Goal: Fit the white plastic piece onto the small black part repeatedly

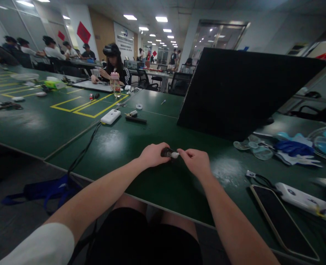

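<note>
My left hand [153, 154] is closed around a small dark brown object [167, 152] just above the green table [163, 187]; its kind is too small to make out. From its right end sticks a small whitish piece [175, 155]. My right hand [196, 160] has thumb and forefinger pinched together at the tip of that piece. Both forearms reach in from the table's near edge, and the hands are a short gap apart.
A large black panel [243, 92] stands tilted beyond my right hand. To the right lie a phone [284, 221], a white power bank [306, 200], gloves [295, 149] and a fan [325, 141]. Another white power bank [110, 116] and a bottle [115, 84] are ahead; a person [114, 70] sits opposite.
</note>
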`<action>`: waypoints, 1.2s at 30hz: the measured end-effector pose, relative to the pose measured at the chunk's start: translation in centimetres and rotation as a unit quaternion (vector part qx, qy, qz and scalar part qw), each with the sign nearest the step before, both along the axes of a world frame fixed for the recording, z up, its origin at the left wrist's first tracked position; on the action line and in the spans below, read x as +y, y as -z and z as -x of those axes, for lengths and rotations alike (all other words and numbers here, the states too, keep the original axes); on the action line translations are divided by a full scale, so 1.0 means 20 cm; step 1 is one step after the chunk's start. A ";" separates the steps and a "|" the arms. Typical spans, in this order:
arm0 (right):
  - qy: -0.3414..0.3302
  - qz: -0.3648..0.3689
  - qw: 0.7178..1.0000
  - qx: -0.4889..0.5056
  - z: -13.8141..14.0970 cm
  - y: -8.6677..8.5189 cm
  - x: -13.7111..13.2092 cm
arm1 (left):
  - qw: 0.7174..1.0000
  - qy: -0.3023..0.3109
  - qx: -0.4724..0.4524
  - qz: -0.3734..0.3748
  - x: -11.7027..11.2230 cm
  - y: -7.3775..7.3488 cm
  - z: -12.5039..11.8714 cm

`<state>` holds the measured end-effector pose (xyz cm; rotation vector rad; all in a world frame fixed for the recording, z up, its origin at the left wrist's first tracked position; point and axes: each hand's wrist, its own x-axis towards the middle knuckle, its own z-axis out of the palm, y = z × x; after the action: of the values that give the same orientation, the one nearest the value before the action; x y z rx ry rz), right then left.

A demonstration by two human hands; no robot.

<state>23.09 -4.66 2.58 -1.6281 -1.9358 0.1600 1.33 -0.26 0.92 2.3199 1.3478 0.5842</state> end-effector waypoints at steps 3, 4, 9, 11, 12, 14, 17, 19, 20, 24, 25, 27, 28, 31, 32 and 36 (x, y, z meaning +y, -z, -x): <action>0.040 0.000 0.999 0.035 0.00 -0.01 0.00 | 1.000 0.001 0.003 0.002 0.00 0.00 0.00; 0.048 -0.001 0.998 0.047 0.00 -0.01 0.00 | 1.000 0.003 0.001 0.001 0.00 0.00 0.00; 0.072 0.010 0.995 0.063 0.00 -0.02 0.00 | 1.000 0.004 0.000 0.012 -0.01 -0.01 0.00; 0.078 0.016 0.995 0.056 0.00 -0.02 0.01 | 1.000 0.002 0.003 0.012 -0.01 -0.02 0.00; 0.081 0.018 0.995 0.052 0.00 -0.02 0.01 | 1.000 0.001 0.005 0.011 -0.01 -0.02 0.00; 0.086 0.022 0.995 0.046 0.00 -0.01 0.01 | 1.000 -0.002 0.011 0.008 -0.01 -0.02 0.00; 0.093 0.027 0.994 0.041 -0.01 -0.01 0.02 | 1.000 -0.005 0.013 0.008 -0.01 -0.01 0.00; 0.095 0.041 0.993 0.047 -0.01 -0.01 0.02 | 1.000 0.000 0.006 -0.001 0.00 -0.01 0.00; 0.097 0.050 0.993 0.052 -0.01 -0.01 0.03 | 1.000 0.001 0.000 -0.008 0.00 -0.01 0.01; 0.101 0.073 0.989 0.079 -0.02 -0.01 0.03 | 0.999 -0.028 -0.022 -0.019 0.05 0.00 0.07; 0.100 0.074 0.989 0.086 -0.03 0.00 0.03 | 0.999 -0.042 -0.021 -0.012 0.06 0.00 0.11; 0.094 0.079 0.988 0.098 -0.03 0.00 0.03 | 0.997 -0.073 -0.001 0.000 0.08 0.00 0.20; 0.090 0.083 0.987 0.103 -0.03 0.00 0.03 | 0.996 -0.086 0.019 -0.005 0.08 -0.01 0.26; 0.084 0.095 0.986 0.112 -0.04 0.02 0.03 | 0.982 -0.133 0.109 -0.079 0.10 -0.05 0.48; 0.084 0.097 0.985 0.114 -0.04 0.02 0.04 | 0.975 -0.145 0.138 -0.094 0.11 -0.07 0.56; 0.070 0.107 0.984 0.121 -0.05 0.04 0.04 | 0.949 -0.194 0.223 -0.106 0.16 -0.10 0.84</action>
<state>24.08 -3.78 1.70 -1.7851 -1.6598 0.5003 -15.49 2.84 2.98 2.4680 2.0734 0.3324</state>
